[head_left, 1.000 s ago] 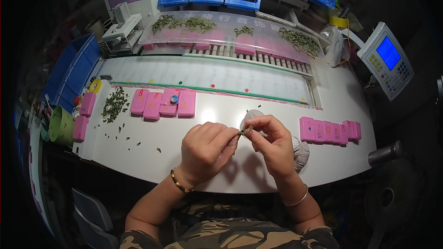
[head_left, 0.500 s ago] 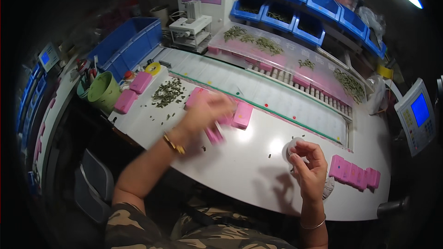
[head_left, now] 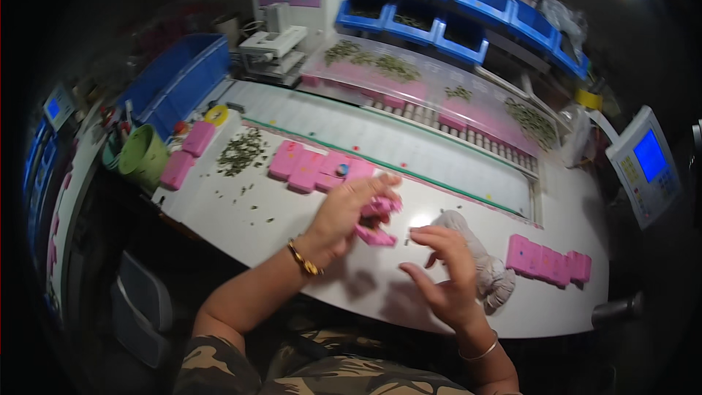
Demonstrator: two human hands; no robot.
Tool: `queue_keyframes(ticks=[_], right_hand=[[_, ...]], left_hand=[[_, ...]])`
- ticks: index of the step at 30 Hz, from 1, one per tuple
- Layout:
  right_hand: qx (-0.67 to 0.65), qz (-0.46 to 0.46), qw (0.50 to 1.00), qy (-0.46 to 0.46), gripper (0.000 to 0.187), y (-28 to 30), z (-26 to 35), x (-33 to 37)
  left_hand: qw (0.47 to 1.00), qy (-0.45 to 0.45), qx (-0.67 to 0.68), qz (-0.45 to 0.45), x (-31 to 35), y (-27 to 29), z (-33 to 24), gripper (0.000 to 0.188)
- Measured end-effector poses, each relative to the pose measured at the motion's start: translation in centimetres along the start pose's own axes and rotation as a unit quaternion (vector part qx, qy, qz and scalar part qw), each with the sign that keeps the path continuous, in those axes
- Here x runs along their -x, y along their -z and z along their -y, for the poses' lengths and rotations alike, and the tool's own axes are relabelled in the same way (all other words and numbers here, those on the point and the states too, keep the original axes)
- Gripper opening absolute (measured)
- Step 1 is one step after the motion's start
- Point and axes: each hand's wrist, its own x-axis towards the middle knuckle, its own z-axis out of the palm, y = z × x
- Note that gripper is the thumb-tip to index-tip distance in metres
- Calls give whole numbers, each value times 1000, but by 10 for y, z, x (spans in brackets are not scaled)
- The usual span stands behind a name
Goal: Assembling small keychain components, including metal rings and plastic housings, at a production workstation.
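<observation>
My left hand (head_left: 338, 213) is closed on a pink mould (head_left: 378, 235), whose two halves gape apart over a dark hollow between them. Just right of it, my right hand (head_left: 450, 274) hangs open, thumb and fingers spread, holding nothing. Partly behind that hand lies a whitish cloth bag (head_left: 499, 285) with a bunched end. Beyond my left hand several pink mould blocks (head_left: 303, 174) sit side by side, some with small coloured marks. A loose heap of small dark green pieces (head_left: 243, 152) lies to their left.
Further right stands another row of pink blocks (head_left: 542, 262). A display panel (head_left: 651, 157) juts in at the right edge. A light-topped tray (head_left: 395, 146) with a green rim runs along the back, under blue bins (head_left: 413, 20). A green cup (head_left: 142, 153) stands at left.
My left hand has come right and nearer with the pink mould, now parted into two halves. My right hand has shifted left toward it, its fingers wider. The view has turned slightly.
</observation>
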Motion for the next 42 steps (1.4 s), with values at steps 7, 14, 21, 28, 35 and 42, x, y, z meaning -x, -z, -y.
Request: queue_keyframes(ticks=[7, 14, 21, 28, 35, 42], right_hand=[[189, 9, 977, 101, 33, 9, -23, 13], [279, -15, 952, 122, 31, 3, -23, 21], [289, 0, 938, 193, 43, 10, -24, 31], [383, 109, 915, -69, 63, 56, -53, 32], [420, -123, 897, 63, 65, 77, -18, -2], [428, 87, 892, 121, 51, 33, -8, 25]], left_hand=[[985, 66, 127, 98, 0, -43, 56, 53], [985, 84, 110, 100, -7, -43, 60, 61], [990, 92, 96, 36, -15, -39, 47, 63], [997, 57, -25, 47, -16, -48, 49, 62], [996, 83, 28, -5, -15, -26, 51, 55], [999, -37, -10, 1, -26, -48, 65, 51]])
